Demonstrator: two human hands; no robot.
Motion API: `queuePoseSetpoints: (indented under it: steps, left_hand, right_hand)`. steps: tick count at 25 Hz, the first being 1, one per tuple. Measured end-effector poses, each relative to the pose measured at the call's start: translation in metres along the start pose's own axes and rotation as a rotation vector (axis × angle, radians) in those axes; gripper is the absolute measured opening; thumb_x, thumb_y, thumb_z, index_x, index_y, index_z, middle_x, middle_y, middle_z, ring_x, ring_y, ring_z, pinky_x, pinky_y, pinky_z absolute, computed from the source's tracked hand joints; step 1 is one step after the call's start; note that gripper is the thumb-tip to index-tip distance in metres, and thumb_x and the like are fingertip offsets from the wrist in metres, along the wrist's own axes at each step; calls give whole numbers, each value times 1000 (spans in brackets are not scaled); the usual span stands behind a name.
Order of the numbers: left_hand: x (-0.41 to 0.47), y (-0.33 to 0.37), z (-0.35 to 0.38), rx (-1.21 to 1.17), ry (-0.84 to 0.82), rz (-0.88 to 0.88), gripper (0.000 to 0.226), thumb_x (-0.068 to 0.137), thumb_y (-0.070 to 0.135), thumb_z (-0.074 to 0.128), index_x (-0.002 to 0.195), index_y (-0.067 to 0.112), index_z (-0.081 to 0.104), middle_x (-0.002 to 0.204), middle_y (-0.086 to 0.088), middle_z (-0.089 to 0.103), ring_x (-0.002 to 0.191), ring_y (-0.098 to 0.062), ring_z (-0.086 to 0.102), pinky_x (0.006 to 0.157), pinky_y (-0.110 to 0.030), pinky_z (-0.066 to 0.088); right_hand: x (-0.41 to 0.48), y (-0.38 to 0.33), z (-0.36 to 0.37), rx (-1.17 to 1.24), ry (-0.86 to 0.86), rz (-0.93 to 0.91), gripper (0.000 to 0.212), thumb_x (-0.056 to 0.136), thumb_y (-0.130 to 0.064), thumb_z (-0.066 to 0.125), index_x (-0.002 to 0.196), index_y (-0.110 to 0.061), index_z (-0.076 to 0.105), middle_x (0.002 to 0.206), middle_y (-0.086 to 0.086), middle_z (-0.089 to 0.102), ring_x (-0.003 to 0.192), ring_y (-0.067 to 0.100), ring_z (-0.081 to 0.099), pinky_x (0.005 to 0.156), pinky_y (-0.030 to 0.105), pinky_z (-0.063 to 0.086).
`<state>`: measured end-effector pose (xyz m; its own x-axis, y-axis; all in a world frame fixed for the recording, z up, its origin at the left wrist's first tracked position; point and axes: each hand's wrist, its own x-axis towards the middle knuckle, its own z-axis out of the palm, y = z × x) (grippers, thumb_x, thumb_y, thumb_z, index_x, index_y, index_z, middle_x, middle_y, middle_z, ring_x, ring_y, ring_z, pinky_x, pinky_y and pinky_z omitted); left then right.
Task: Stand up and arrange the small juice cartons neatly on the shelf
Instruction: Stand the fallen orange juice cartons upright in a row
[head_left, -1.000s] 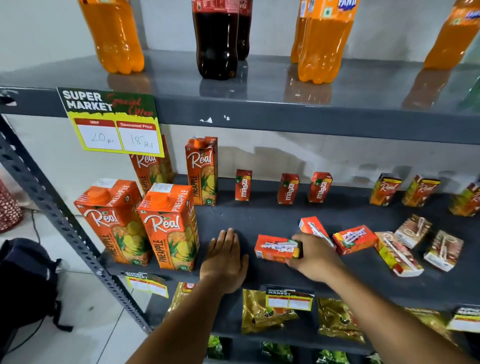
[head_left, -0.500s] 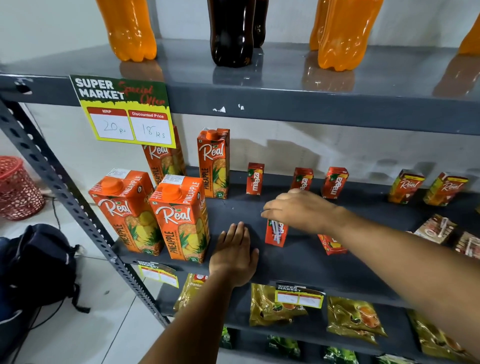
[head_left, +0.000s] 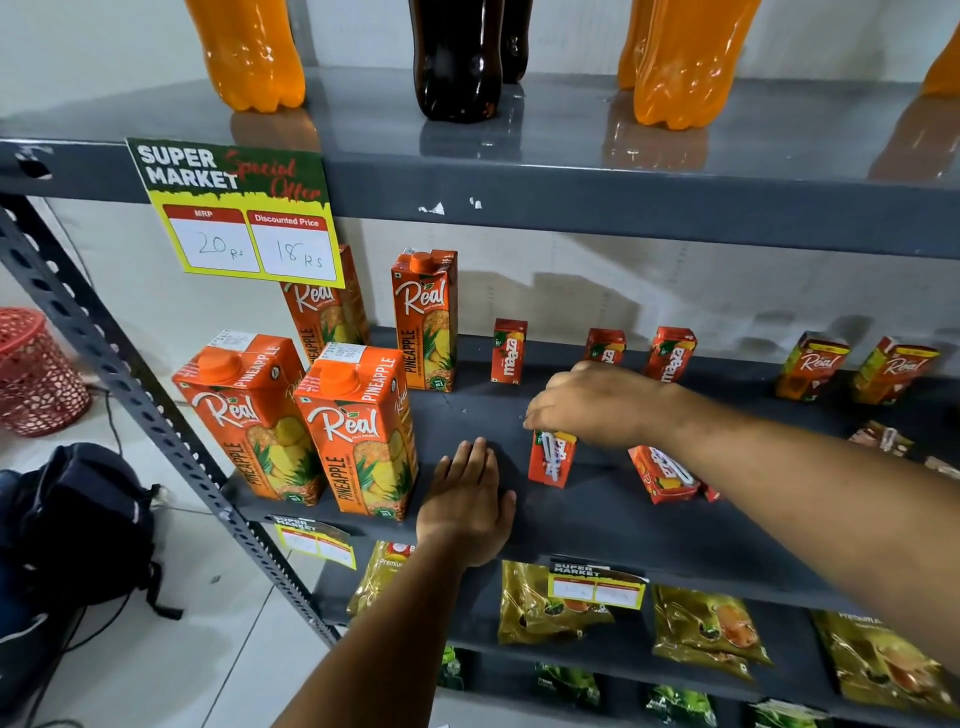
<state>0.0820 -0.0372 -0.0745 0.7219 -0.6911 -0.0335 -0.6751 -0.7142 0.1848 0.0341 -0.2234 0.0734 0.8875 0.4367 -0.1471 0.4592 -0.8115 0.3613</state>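
Small red juice carton (head_left: 551, 458), upright, straw on front, right hand (head_left: 597, 402) fingers atop

Red small cartons (head_left: 551, 458), orange pineapple-printed tall cartons (head_left: 363, 431), grey shelf (head_left: 597, 525), red-latticed basket (head_left: 36, 371).

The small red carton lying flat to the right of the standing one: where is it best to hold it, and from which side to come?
Probably grip the lying carton across its two long side faces, coming from above with the right hand. It lies on a broad face with a straw on top, so the narrow sides are free.
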Motion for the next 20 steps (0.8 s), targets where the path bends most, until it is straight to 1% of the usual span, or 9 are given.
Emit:
queuePoseSetpoints:
  steps: [2, 4, 6, 9, 12, 14, 17, 19, 20]
  left_hand:
    - [0, 0, 0, 3, 2, 0, 69, 100, 48, 21, 155, 10, 4, 166, -5, 0, 152, -21, -4, 122, -39, -1]
    - [0, 0, 0, 0, 0, 0, 70, 100, 49, 21, 155, 10, 4, 166, -5, 0, 152, -21, -5, 122, -38, -1]
    - [-1, 0, -1, -2, -2, -2, 69, 100, 49, 21, 155, 10, 4, 166, -5, 0, 152, -21, -5, 122, -38, -1]
    - [-2, 2, -3, 6, -1, -5, 69, 100, 48, 21, 155, 10, 4, 166, -5, 0, 152, -21, -4, 123, -38, -1]
    - [-3, 2, -3, 13, 0, -3, 68, 101, 48, 21, 155, 10, 5, 166, -6, 0, 152, -22, -4, 123, -39, 0]
    - [-3, 2, -3, 21, 1, -5, 68, 101, 48, 21, 155, 10, 5, 166, -6, 0, 152, -22, -4, 123, -39, 0]
    - [-2, 3, -3, 23, -9, -3, 68, 101, 48, 19, 155, 10, 4, 166, -5, -2, 152, -21, -6, 123, -39, -1]
    - [-2, 2, -3, 19, -18, -5, 68, 101, 48, 19, 155, 10, 3, 166, -5, -4, 152, -21, -7, 123, -38, -1]
    - [-2, 2, -2, 19, -21, -7, 68, 101, 48, 18, 155, 10, 2, 166, -5, -4, 151, -21, -8, 122, -38, -2]
  right_hand:
    - [2, -3, -6, 40, -92, 126, 45, 83, -24, 66, 127, -22, 56, 123, 2, 65, 109, 24, 60, 84, 41, 52]
    - [7, -8, -15, 166, -210, 331, 41, 80, -40, 66, 113, -18, 59, 107, 5, 67, 91, 24, 63, 72, 37, 53]
    - [13, -12, -21, 276, -304, 530, 46, 81, -58, 59, 101, -16, 60, 93, 4, 64, 78, 23, 58, 64, 33, 47]
    - [19, -21, -21, 325, -344, 704, 51, 84, -67, 46, 87, -17, 57, 82, 2, 57, 78, 24, 55, 64, 33, 40]
    - [17, -26, -20, 392, -342, 783, 66, 83, -76, 34, 69, -14, 51, 67, 2, 56, 76, 23, 60, 67, 34, 44]
    - [11, -18, -25, 489, -283, 828, 69, 81, -79, 31, 67, -14, 49, 67, 3, 54, 75, 23, 58, 70, 34, 46]
    - [-18, 17, -22, 601, -138, 917, 61, 85, -70, 42, 93, -12, 57, 91, 8, 60, 84, 25, 58, 72, 34, 44]
    - [-49, 35, -5, 607, -208, 970, 59, 84, -63, 52, 110, -10, 60, 110, 11, 63, 93, 27, 59, 76, 34, 45]
    - [-65, 36, 8, 603, -275, 999, 59, 81, -62, 56, 107, -10, 62, 111, 11, 65, 90, 26, 59, 74, 32, 45]
